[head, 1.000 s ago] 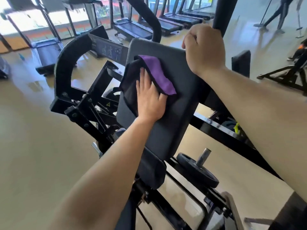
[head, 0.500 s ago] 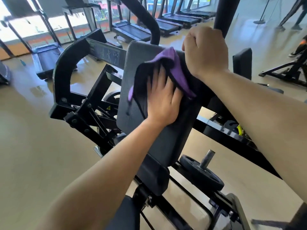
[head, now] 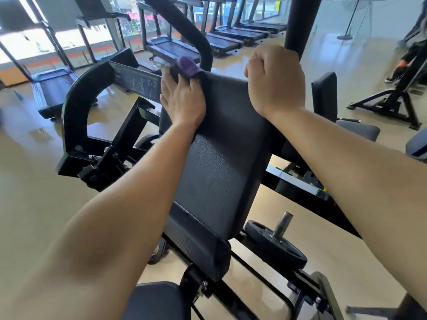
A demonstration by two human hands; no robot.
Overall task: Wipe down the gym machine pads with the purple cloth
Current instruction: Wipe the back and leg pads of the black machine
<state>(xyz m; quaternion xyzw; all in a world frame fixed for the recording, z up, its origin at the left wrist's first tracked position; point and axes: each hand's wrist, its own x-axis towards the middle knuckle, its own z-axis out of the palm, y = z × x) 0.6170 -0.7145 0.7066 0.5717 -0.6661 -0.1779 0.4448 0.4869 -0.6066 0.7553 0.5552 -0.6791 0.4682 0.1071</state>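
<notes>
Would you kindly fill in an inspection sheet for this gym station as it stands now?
Surface: back pad, dark, textured, tilted back.
Job's things: purple cloth at the pad's top left corner.
Clutter: weight plate on a peg, lower right.
Grippers: left hand presses the cloth on the pad; right hand grips the pad's top right edge.
Cables: nothing seen.
Surroundings: treadmills by the windows; a person far right.

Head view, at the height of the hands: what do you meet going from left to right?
From the left: curved black frame arm → instruction plate → left hand → back pad → right hand → small side pad.
</notes>
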